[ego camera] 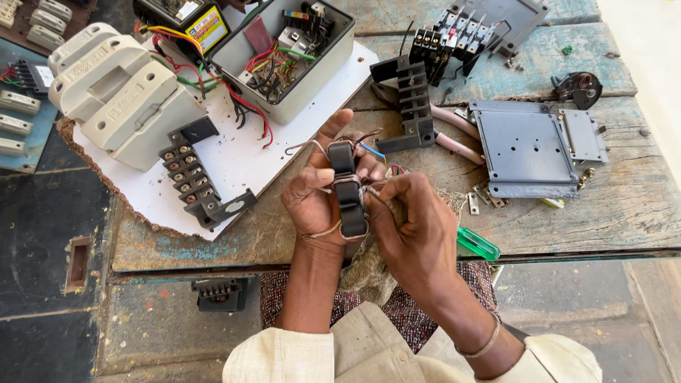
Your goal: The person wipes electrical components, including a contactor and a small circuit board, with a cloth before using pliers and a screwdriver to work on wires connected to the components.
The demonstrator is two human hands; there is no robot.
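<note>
Two bare hands meet over the near edge of the weathered wooden counter [582,213], forearms rising from below and angled toward each other. The left hand [316,195] is turned palm inward, thumb pointing up and fingers curled, clamped around a small dark coil block [347,188] with thin copper wire [312,147] looping off its top. The right hand [411,223] is seen from the back, fingers bent together and pinching at the wires on the block's right side; what exactly its fingertips grip is hidden. A coarse cloth [369,269] hangs below the hands. A green screwdriver handle [477,244] lies just right of the right wrist. Farther up sit a black terminal strip [413,106], a grey metal plate [528,149] and an open grey box of wiring [287,53] on white card [234,159]
</note>
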